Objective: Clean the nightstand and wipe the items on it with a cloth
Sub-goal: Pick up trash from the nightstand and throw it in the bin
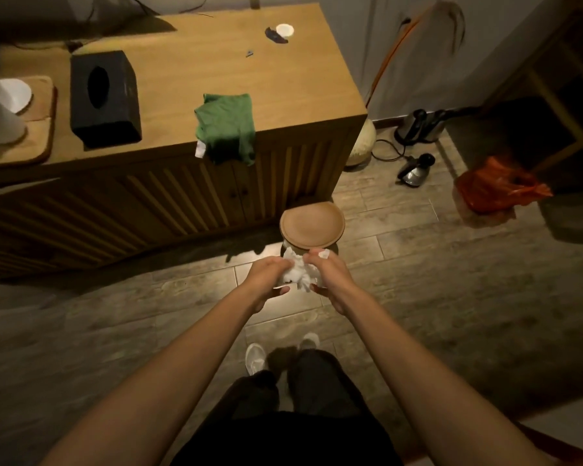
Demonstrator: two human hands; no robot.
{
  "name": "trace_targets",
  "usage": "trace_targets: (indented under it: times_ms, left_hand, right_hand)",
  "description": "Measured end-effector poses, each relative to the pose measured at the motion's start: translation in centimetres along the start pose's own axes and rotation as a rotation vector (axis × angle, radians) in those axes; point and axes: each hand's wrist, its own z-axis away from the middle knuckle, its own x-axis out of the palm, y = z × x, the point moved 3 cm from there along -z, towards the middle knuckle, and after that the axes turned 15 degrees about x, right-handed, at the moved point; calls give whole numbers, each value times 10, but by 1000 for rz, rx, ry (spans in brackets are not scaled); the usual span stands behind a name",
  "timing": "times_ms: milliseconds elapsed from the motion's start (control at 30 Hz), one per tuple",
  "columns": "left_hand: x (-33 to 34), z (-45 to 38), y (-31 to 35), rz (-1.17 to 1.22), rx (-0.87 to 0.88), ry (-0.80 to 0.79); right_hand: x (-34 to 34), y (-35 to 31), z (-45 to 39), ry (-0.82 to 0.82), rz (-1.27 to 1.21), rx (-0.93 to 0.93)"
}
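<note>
My left hand [266, 280] and my right hand [330, 277] are held together over the floor, both closed on a crumpled white tissue wad [298, 274]. They hover just in front of a small bin with a round brown lid [312, 223]. A green cloth [226, 127] lies on the front edge of the wooden nightstand [189, 68], partly hanging over it. On the nightstand stand a black tissue box [103, 97], a small white dish [284, 29] with a dark item [275, 37] beside it, and a tiny dark scrap [249, 54].
White cups [0, 105] sit on a wooden tray [37, 129] at the left. Kettles [418, 126] with cords and an orange plastic bag [498, 186] are on the wooden floor to the right. My feet in white shoes [254, 358] are below.
</note>
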Motion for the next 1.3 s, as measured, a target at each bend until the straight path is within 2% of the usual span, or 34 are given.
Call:
trace_targets:
  times_ms: [267,567,667,767,867,933,1200,1300]
  left_hand:
    - [43,-80,7,36,-133,-9]
    - [84,-143,-6,85,-246,62]
    - [78,-155,-8,12,-268,86]
    - [61,-160,-9,-65,-230,-17]
    - [59,-160,-4,-342,-184,-135]
    - [44,-163,-6,-394,-219,-110]
    - [4,-173,-8,-176,-290,-20]
    - [5,-182,-4,-106,-309,25]
  right_hand:
    - [-20,-42,-71,-179,132,84]
    - [-51,-67,-149,-196,157,235]
    - [-48,-70,-166,-126,108,320]
    - [-33,-67,-175,-95,80,344]
    - [-26,-62,-177,-138,118,349]
    - [-10,-58,-181,-115,145,369]
    - [32,-58,-193,-77,286,353]
    - [34,-68,-196,-80,194,362]
